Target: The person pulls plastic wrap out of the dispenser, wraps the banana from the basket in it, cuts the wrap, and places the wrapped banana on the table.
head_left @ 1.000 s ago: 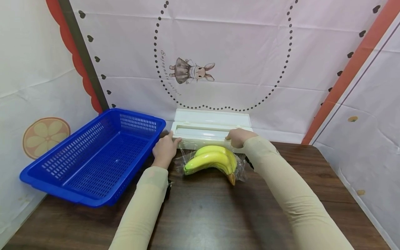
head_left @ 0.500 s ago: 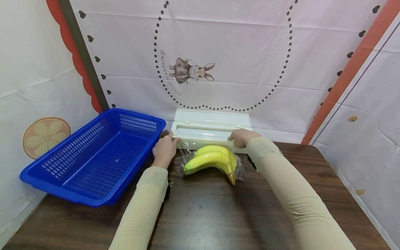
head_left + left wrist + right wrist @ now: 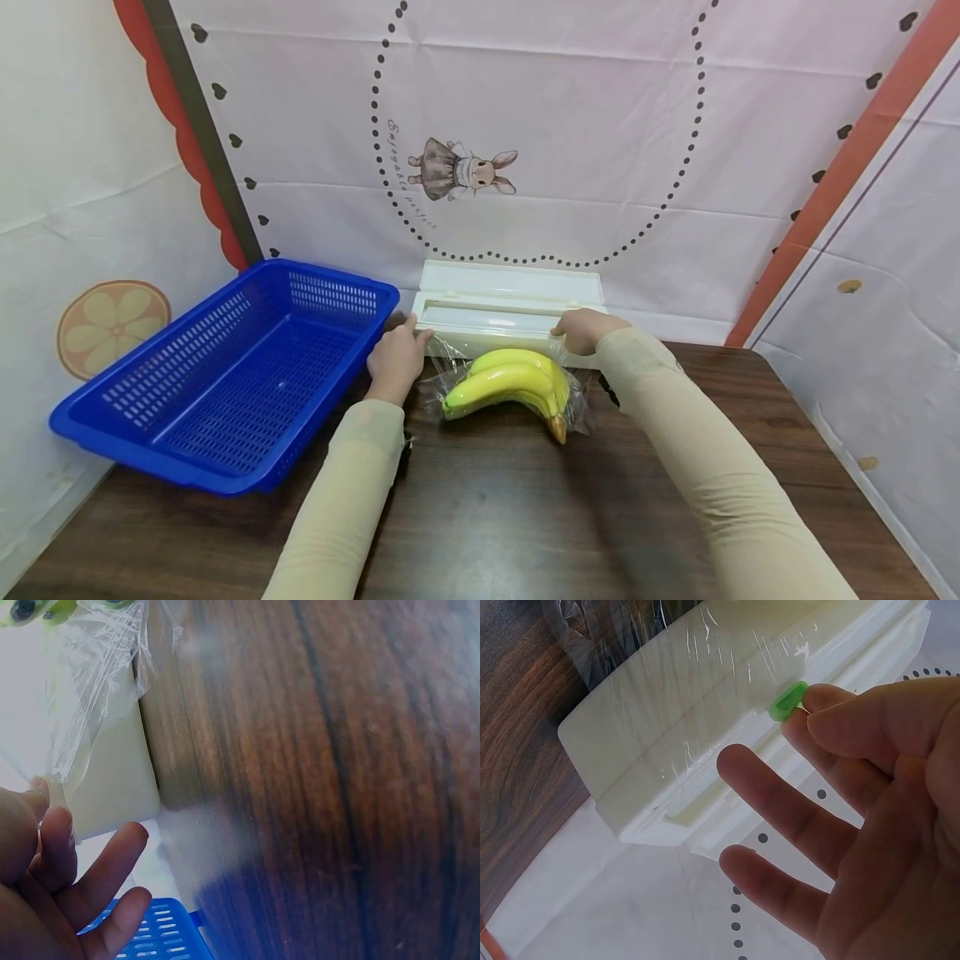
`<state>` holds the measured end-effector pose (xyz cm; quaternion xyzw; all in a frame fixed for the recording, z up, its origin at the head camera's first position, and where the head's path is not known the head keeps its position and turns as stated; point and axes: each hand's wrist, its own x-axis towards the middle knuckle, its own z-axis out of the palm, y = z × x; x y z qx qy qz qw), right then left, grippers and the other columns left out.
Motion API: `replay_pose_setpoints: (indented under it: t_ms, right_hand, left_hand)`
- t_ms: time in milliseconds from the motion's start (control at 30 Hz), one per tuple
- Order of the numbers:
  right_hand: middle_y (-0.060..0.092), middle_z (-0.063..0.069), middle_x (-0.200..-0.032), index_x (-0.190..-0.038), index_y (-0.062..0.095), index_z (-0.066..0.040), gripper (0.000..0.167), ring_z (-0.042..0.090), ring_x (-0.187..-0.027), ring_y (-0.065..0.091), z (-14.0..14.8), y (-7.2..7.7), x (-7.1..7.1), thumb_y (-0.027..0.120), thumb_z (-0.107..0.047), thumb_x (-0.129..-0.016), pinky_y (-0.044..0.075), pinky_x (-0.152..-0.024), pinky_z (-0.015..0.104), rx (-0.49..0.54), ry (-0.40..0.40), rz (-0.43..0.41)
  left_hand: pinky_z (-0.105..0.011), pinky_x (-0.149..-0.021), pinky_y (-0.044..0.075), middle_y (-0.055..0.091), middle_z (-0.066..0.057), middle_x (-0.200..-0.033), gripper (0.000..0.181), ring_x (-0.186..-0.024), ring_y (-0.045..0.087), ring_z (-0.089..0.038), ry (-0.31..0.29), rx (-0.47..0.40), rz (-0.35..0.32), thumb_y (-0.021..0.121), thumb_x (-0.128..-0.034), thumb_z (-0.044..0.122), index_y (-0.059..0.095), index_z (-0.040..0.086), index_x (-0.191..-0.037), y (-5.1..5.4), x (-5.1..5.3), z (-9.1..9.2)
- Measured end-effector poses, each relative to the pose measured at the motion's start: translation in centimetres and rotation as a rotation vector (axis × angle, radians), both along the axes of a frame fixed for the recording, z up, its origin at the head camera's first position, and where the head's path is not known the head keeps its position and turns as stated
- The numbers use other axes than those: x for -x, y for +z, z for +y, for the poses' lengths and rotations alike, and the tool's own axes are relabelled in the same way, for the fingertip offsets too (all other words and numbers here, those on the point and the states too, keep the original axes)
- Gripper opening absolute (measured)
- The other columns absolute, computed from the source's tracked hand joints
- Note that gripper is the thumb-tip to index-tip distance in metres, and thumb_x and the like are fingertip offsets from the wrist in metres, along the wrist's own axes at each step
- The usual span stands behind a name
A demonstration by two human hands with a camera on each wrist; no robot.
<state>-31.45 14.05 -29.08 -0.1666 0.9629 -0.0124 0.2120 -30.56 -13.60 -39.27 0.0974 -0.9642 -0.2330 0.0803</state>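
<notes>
A white cling film dispenser (image 3: 491, 319) lies at the back of the table with its lid (image 3: 513, 283) raised. Film runs from its front down to a bunch of bananas (image 3: 517, 383), which is wrapped in clear cling film (image 3: 97, 690). My left hand (image 3: 395, 364) holds the dispenser's left end between thumb and forefinger; its other fingers (image 3: 112, 870) stand loosely off. Near the right end, my right hand (image 3: 588, 331) pinches a small green slider (image 3: 786, 703) on the dispenser's edge. The right hand's remaining fingers (image 3: 780, 802) are spread apart.
A blue plastic basket (image 3: 93, 450) with slotted sides stands on the left, close to my left hand. Behind the dispenser rises a printed cloth wall (image 3: 570, 125). The dark wooden table (image 3: 487, 517) extends in front of the bananas.
My right hand has slid a little to the right along the dispenser's edge. The left hand and the bananas have stayed in place.
</notes>
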Motion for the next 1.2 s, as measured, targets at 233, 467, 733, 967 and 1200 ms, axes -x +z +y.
replay_pose_setpoints:
  t_ms: [233,467,733,967,1200]
  right_hand:
    - [0.041,0.014,-0.147,-0.139,0.047,-0.009,0.06,0.026,-0.119,0.047,0.4,-0.1,0.1,0.028,0.011,-0.085,0.033,-0.054,0.024,-0.014,-0.007,-0.007]
    - [0.041,0.015,-0.147,-0.14,0.046,-0.009,0.062,0.024,-0.105,0.052,0.6,0.0,0.1,0.028,0.012,-0.085,0.031,-0.052,0.023,-0.014,-0.011,-0.013]
    - [0.041,0.015,-0.147,-0.14,0.046,-0.009,0.06,0.027,-0.117,0.047,0.8,0.0,0.0,0.03,0.011,-0.085,0.038,-0.061,0.026,-0.009,-0.005,-0.006]
    - [0.039,0.016,-0.148,-0.14,0.045,-0.009,0.06,0.029,-0.121,0.045,1.0,0.0,-0.1,0.03,0.01,-0.085,0.042,-0.067,0.028,0.003,-0.024,-0.01]
    - [0.039,0.017,-0.147,-0.14,0.045,-0.008,0.059,0.028,-0.119,0.047,1.2,0.0,-0.1,0.029,0.01,-0.087,0.04,-0.062,0.025,-0.004,-0.016,-0.01]
  left_hand:
    - [-0.053,-0.075,0.051,0.06,-0.019,-0.126,0.057,-0.099,0.063,-0.038,0.01,-0.001,0.001,0.043,-0.0967,0.049,0.037,0.022,-0.146,-0.1,0.2,0.1]
    - [-0.052,-0.072,0.051,0.061,-0.019,-0.125,0.057,-0.096,0.064,-0.038,0.013,-0.001,0.008,0.043,-0.0967,0.049,0.037,0.023,-0.146,-0.3,0.1,0.0]
    - [-0.051,-0.074,0.051,0.059,-0.017,-0.128,0.057,-0.099,0.064,-0.036,0.016,-0.004,0.006,0.042,-0.0967,0.049,0.037,0.022,-0.146,-0.3,0.1,0.1]
    - [-0.051,-0.073,0.052,0.059,-0.017,-0.128,0.056,-0.097,0.064,-0.036,0.018,-0.001,0.002,0.042,-0.097,0.049,0.036,0.023,-0.147,-0.4,0.2,0.0]
    - [-0.051,-0.071,0.052,0.061,-0.017,-0.126,0.055,-0.094,0.065,-0.036,0.012,-0.002,0.009,0.042,-0.0976,0.047,0.036,0.023,-0.147,-0.4,0.1,0.0]
